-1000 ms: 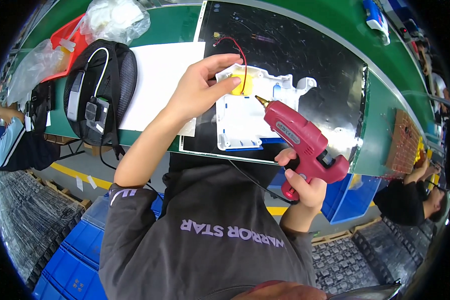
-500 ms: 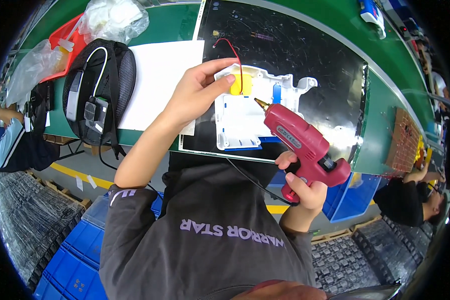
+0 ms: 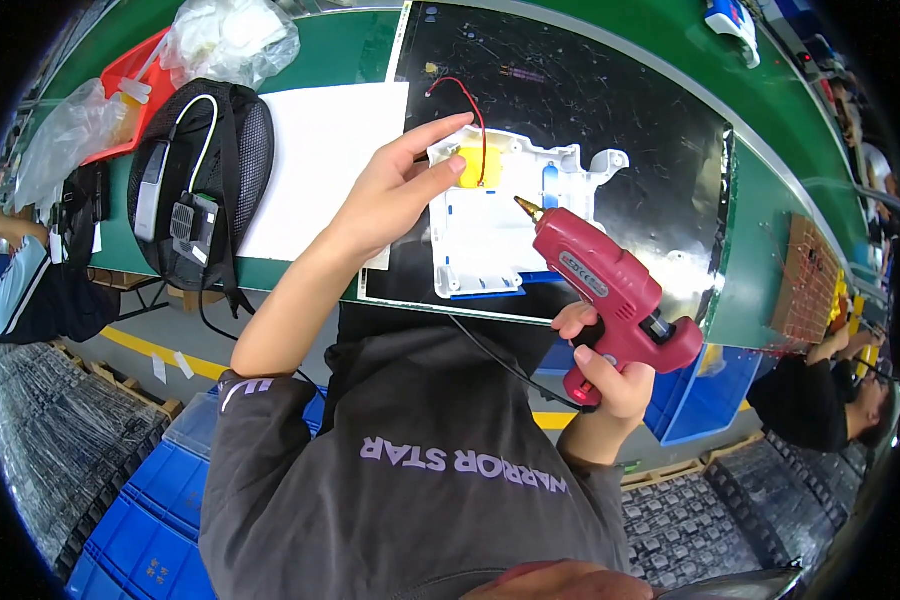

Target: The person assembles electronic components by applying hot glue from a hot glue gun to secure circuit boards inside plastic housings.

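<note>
A white plastic housing half (image 3: 485,235), open side up with blue strips along its edges, lies on the black mat. Inside its upper left corner sits a yellow disc-shaped part (image 3: 484,168), and a thin red wire (image 3: 476,105) arches up from it. My left hand (image 3: 395,190) grips that corner, thumb at the disc and forefinger along the outer edge. My right hand (image 3: 610,370) is wrapped round the handle of a dark red hot glue gun (image 3: 605,270). Its brass nozzle points up-left over the housing, just right of the disc and apart from it.
A white sheet (image 3: 315,165) and a black mesh backpack (image 3: 240,150) with a cabled device lie on the left. Behind them stands a red bin (image 3: 120,68) with plastic bags. At right are a brown board (image 3: 805,280) and a blue crate (image 3: 705,400). Other people work at both sides.
The glue gun's nozzle has shifted slightly to the right, away from the yellow disc. The housing's right side has moved a little left. A blue-and-white part on the far line has slid left.
</note>
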`<state>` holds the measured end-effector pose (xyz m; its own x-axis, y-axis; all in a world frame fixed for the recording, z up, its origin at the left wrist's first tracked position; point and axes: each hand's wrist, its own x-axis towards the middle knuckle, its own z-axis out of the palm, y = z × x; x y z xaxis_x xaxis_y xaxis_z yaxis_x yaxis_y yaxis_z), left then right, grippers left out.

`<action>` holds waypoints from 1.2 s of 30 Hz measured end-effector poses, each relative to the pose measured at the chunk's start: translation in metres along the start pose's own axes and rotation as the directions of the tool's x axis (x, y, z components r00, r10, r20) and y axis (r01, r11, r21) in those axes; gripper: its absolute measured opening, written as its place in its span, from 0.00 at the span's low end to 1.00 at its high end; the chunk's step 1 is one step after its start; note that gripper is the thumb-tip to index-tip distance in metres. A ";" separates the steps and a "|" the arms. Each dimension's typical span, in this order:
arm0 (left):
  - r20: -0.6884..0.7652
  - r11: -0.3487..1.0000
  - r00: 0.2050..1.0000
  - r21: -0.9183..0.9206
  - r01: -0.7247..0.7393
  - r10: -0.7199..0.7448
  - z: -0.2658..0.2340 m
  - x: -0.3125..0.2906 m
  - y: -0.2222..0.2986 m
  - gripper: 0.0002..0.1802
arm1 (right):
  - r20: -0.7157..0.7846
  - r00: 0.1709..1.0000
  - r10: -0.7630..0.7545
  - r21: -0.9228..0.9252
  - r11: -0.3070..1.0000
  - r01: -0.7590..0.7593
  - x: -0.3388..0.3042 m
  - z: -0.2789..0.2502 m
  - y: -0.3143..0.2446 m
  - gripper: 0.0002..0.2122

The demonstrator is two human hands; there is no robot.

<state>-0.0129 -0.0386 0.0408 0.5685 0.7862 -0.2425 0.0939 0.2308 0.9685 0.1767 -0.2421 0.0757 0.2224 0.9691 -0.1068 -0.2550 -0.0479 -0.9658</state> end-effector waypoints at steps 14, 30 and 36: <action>0.020 0.995 1.000 -0.096 0.004 -0.002 -0.007 0.002 0.018 0.23 | 0.030 0.998 -0.055 0.187 0.981 0.049 0.003 -0.003 0.004 0.18; -0.002 0.967 0.967 0.008 -0.253 0.253 -0.096 0.185 0.097 0.26 | -0.003 0.998 -0.060 0.215 0.975 0.059 0.008 -0.014 0.013 0.15; -0.147 0.975 0.964 0.028 -0.221 0.222 -0.143 0.294 0.092 0.20 | 0.002 1.000 -0.027 0.238 0.971 0.026 0.017 -0.015 0.021 0.14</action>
<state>0.0459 0.2957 0.0508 0.4487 0.8933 -0.0269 -0.0110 0.0356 0.9993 0.1892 -0.2306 0.0500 0.2277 0.9704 -0.0802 -0.4660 0.0363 -0.8841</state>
